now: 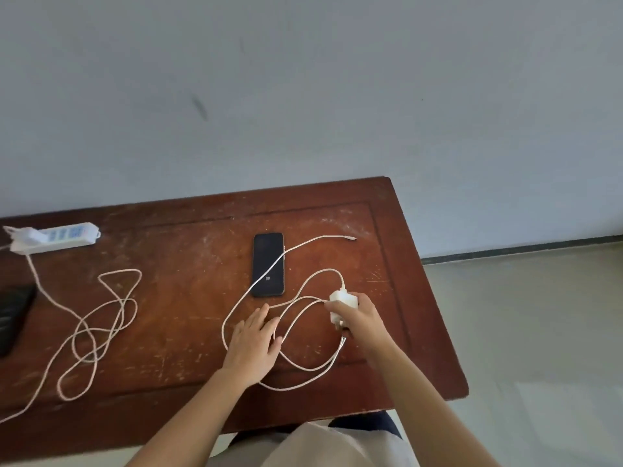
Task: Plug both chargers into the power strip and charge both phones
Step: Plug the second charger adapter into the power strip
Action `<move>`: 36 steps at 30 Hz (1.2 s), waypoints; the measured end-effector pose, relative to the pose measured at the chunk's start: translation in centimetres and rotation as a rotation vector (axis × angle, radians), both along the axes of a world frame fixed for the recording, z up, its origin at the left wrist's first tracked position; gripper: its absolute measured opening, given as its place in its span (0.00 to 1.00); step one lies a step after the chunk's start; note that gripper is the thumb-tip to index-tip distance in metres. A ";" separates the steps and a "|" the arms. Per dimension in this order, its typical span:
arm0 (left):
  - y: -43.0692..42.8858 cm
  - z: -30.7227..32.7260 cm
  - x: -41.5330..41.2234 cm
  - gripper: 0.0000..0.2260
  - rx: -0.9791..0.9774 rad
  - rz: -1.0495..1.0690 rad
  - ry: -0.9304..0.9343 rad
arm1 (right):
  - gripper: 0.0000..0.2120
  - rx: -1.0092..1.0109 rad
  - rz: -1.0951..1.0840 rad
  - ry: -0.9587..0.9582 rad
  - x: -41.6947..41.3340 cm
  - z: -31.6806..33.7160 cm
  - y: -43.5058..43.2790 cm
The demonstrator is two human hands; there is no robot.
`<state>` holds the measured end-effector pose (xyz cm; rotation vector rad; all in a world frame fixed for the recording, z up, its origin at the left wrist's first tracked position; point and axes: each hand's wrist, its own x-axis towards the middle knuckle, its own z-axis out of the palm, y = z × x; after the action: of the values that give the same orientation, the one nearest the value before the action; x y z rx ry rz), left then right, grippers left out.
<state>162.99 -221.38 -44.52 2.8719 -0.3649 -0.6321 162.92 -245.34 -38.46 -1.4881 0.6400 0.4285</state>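
My right hand (362, 321) grips a white charger block (342, 303) on the wooden table (188, 230). Its white cable (303, 372) loops in front of me, crosses a black phone (268, 264) lying face up, and ends in a loose connector (352, 238) at the far right. My left hand (254, 342) rests flat and open on the table, beside the cable loops. A white power strip (64, 236) lies at the far left with another white charger (25, 238) plugged into it; that cable (97, 332) coils across the left half. A second dark phone (13, 315) sits at the left edge, partly cut off.
The table's right edge (438, 298) drops to a pale tiled floor (539, 332). A plain grey wall (303, 96) stands behind the table. My lap in light trousers (320, 446) is against the near edge.
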 end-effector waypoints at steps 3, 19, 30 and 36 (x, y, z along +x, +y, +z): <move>1.5 0.3 -1.4 0.23 0.031 0.147 0.043 | 0.33 0.114 -0.050 -0.017 -0.5 -0.7 1.4; 14.4 2.4 -3.6 0.21 0.009 0.404 -0.020 | 0.26 0.235 0.122 -0.189 1.4 3.4 12.8; 33.2 5.6 2.3 0.19 -0.143 0.326 -0.269 | 0.13 0.755 -0.124 -0.050 8.1 7.6 32.7; 41.5 5.5 5.3 0.19 -0.100 0.307 -0.262 | 0.15 0.659 -0.141 0.013 9.7 6.3 41.2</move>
<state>168.31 -179.84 -39.03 2.8316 0.0146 -0.1796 172.63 -204.18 -32.17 -0.8109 0.5386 0.4816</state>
